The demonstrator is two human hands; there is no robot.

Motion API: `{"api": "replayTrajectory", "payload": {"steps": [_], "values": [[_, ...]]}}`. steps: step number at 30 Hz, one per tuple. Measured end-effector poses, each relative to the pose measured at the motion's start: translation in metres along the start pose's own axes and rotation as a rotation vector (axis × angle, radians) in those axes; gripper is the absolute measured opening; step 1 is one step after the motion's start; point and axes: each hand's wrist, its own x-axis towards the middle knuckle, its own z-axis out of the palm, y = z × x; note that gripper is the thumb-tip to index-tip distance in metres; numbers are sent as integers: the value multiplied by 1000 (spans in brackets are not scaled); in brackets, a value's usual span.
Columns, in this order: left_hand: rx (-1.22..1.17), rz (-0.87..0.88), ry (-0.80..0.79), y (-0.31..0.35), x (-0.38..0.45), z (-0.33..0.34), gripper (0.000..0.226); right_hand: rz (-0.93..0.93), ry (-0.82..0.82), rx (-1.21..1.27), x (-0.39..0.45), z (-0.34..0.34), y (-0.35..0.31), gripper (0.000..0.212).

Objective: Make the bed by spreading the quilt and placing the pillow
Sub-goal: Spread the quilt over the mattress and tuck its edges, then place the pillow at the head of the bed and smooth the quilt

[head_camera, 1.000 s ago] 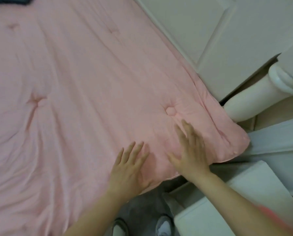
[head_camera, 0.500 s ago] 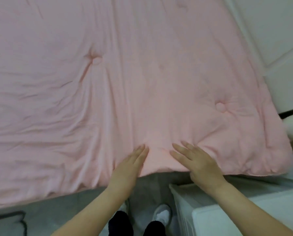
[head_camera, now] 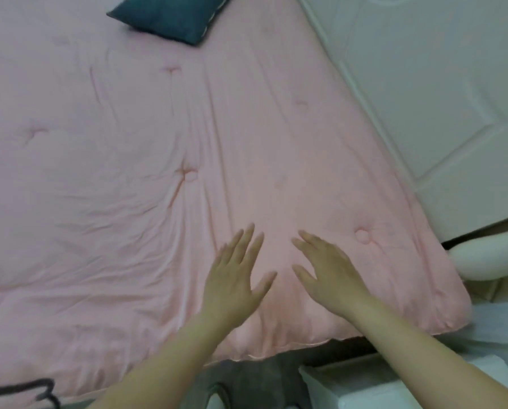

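The quilt [head_camera: 164, 178] is lying spread across nearly the whole frame, pink and tufted, its near edge hanging just above the bottom centre and its right corner ending at the lower right beside a white rounded fitting [head_camera: 488, 258]. Both hands are lying flat on it in the lower middle of the frame, side by side and slightly apart: the left hand [head_camera: 235, 276] with fingers splayed and pointing toward the upper right, the right hand [head_camera: 326, 270] angled toward the upper left. Neither is gripping anything; the palms are pressing down with fingers extended, which suits smoothing cloth rather than pulling it. They are sitting on the flatter patch near the right edge, while the creases are bunching to their left, fanning out from a tuft [head_camera: 189, 174] at mid-frame, so the wrinkled area is probably what is calling for attention next. The pillow [head_camera: 170, 16], dark teal, is resting at the top centre of the frame on the far end of the quilt, well apart from the hands and lying at an angle; whether that is its final spot cannot be told. White panelling [head_camera: 423, 98] is filling the upper right.
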Motion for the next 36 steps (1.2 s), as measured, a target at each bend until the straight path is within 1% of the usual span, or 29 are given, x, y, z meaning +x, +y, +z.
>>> {"api": "replayTrajectory", "payload": {"steps": [1,2,4,6,9,10,11,13,15,21,24,27,29,30,31,33,34,35,36], "values": [[-8,-18,55,1,13,-18,71,-7,81,7,4,-19,-9,67],[-13,-33,111,4,28,-43,72,-17,162,20,7,-46,-22,67],[-39,-80,175,9,50,-86,76,-35,260,43,8,-93,-40,52],[-84,-157,262,16,67,-127,79,-52,327,56,9,-136,-53,45],[-283,-312,401,30,77,-202,69,-93,477,68,1,-211,-82,44],[-305,-336,435,32,77,-220,66,-97,505,75,0,-229,-91,44],[-258,-320,467,35,76,-251,65,-102,551,95,-5,-254,-106,44],[-125,-256,520,37,71,-299,65,-114,611,136,-14,-294,-131,44],[-82,-236,599,44,64,-359,64,-170,663,170,-32,-336,-159,45],[-231,-376,917,59,33,-503,60,-342,746,213,-79,-420,-220,43],[-251,-381,1022,66,8,-554,60,-389,758,215,-101,-453,-245,45],[-168,-347,1034,75,-17,-580,62,-426,768,197,-121,-473,-265,47],[-43,-318,1000,78,-35,-595,64,-453,771,166,-133,-482,-277,47],[109,-283,970,79,-46,-601,65,-467,775,152,-138,-486,-282,47],[332,-225,926,81,-59,-607,66,-477,777,138,-144,-490,-287,47],[759,-60,766,83,-76,-614,72,-490,779,116,-150,-494,-294,46],[867,-23,694,85,-84,-615,75,-497,777,109,-154,-495,-296,47],[903,-29,664,87,-91,-616,77,-502,775,109,-157,-496,-299,47],[889,-56,665,88,-95,-617,77,-507,773,117,-158,-496,-300,47]]}}
